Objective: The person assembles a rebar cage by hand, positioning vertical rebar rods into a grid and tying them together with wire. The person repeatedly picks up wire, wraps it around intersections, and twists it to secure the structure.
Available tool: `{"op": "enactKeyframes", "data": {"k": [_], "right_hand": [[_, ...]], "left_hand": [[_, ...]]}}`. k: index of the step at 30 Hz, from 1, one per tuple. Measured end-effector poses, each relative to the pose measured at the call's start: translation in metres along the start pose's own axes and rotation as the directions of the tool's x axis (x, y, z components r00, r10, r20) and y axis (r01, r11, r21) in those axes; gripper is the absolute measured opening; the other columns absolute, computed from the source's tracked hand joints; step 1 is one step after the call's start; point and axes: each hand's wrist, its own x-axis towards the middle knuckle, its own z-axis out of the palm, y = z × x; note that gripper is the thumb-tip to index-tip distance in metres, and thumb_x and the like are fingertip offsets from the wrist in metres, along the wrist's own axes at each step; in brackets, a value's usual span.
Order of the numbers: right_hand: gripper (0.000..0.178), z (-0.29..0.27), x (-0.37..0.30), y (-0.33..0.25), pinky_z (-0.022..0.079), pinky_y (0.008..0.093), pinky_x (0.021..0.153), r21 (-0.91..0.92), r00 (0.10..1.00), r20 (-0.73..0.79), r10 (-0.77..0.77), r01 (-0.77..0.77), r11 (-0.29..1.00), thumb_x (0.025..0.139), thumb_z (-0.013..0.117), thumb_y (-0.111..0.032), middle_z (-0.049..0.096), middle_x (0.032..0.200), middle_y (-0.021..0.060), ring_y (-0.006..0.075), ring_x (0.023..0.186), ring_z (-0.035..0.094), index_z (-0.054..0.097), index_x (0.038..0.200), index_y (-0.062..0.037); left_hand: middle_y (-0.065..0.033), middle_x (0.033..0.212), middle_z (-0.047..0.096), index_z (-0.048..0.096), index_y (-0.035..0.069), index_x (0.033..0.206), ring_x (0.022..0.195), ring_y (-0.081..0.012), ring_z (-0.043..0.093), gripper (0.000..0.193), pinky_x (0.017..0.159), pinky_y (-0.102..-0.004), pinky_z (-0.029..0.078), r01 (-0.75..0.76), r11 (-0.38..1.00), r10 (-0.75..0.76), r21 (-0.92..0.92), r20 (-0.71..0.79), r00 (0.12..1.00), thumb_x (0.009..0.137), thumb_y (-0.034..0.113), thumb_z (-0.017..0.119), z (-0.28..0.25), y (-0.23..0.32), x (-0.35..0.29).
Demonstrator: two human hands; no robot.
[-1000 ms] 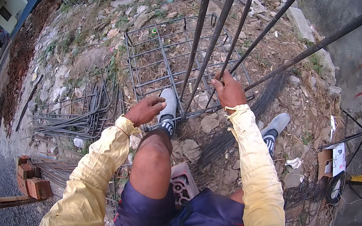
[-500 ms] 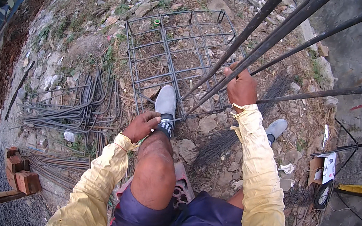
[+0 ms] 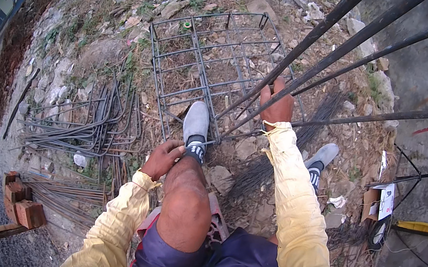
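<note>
My right hand (image 3: 278, 102) is closed round a steel bar among several long, dark bars (image 3: 322, 30) that slant from the upper right towards my foot. The bars' near ends meet the close edge of a rebar cage (image 3: 202, 66) lying on rubble. My left hand (image 3: 162, 159) is beside my shin, just above the ankle, its fingers bent and pressed together. Whatever it may hold is too small or hidden to make out. My grey shoe (image 3: 196, 121) rests at the cage's near edge.
Bent steel rods (image 3: 87, 132) lie in a heap to the left, above stacked bricks (image 3: 29, 213). Bundled thin wire (image 3: 261, 170) lies between my feet. A cardboard box (image 3: 379, 202) stands at the right, near a yellow strap (image 3: 427, 228).
My right hand has shifted slightly left and its grip has turned among the bars. The upper bars have spread apart. My left hand has dropped a little, and my right foot has moved slightly.
</note>
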Motion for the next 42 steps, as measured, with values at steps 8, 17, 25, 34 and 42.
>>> {"op": "enactKeyframes", "data": {"k": [8, 17, 25, 34, 42], "right_hand": [[0.022, 0.009, -0.018, 0.015, 0.045, 0.0498, 0.062, 0.049, 0.996, -0.087, 0.033, -0.028, 0.998, 0.086, 0.071, -0.021, 0.065, 0.075, 0.0186, 0.0430, 0.072, 0.062, 0.059, 0.094, -0.0051], [0.020, 0.012, -0.026, 0.016, 0.046, 0.0489, 0.061, 0.060, 0.997, -0.075, 0.001, 0.004, 0.998, 0.087, 0.069, -0.020, 0.065, 0.075, 0.0180, 0.0424, 0.073, 0.063, 0.058, 0.092, -0.0049], [0.021, 0.009, -0.019, 0.013, 0.046, 0.0491, 0.063, 0.041, 0.998, -0.015, 0.054, -0.054, 0.998, 0.085, 0.071, -0.022, 0.065, 0.075, 0.0182, 0.0423, 0.075, 0.063, 0.060, 0.093, -0.0055], [0.022, 0.008, -0.017, 0.007, 0.047, 0.0504, 0.066, 0.027, 0.998, 0.034, 0.056, -0.057, 0.998, 0.086, 0.070, -0.023, 0.066, 0.081, 0.0189, 0.0425, 0.079, 0.063, 0.060, 0.097, -0.0065], [0.023, 0.009, -0.018, 0.004, 0.047, 0.0500, 0.067, 0.061, 1.000, 0.005, 0.001, -0.002, 0.998, 0.086, 0.069, -0.023, 0.066, 0.080, 0.0194, 0.0426, 0.078, 0.063, 0.061, 0.101, -0.0068]], "left_hand": [[-0.0123, 0.112, 0.066, 0.060, -0.006, 0.121, 0.100, -0.0159, 0.060, 0.039, 0.090, -0.0294, 0.047, -0.031, 0.990, 0.020, -0.138, -0.082, 0.996, 0.095, 0.023, 0.061, 0.009, 0.002, -0.014], [-0.0108, 0.108, 0.067, 0.062, -0.005, 0.118, 0.098, -0.0145, 0.061, 0.035, 0.089, -0.0284, 0.048, -0.030, 0.999, 0.036, 0.045, -0.146, 0.989, 0.096, 0.022, 0.061, 0.013, 0.017, -0.039], [-0.0087, 0.104, 0.067, 0.063, -0.005, 0.116, 0.093, -0.0134, 0.060, 0.034, 0.084, -0.0268, 0.048, -0.001, 0.994, -0.016, -0.110, -0.146, 0.989, 0.096, 0.023, 0.060, 0.007, -0.019, -0.035], [-0.0064, 0.100, 0.067, 0.064, -0.003, 0.113, 0.091, -0.0116, 0.059, 0.032, 0.081, -0.0268, 0.047, -0.003, 0.996, -0.012, -0.091, -0.164, 0.986, 0.097, 0.025, 0.058, 0.012, -0.011, -0.042], [-0.0081, 0.102, 0.068, 0.065, -0.001, 0.113, 0.092, -0.0136, 0.060, 0.035, 0.083, -0.0286, 0.048, -0.015, 0.996, 0.035, 0.093, -0.211, 0.977, 0.098, 0.028, 0.055, 0.012, -0.007, -0.061]]}}
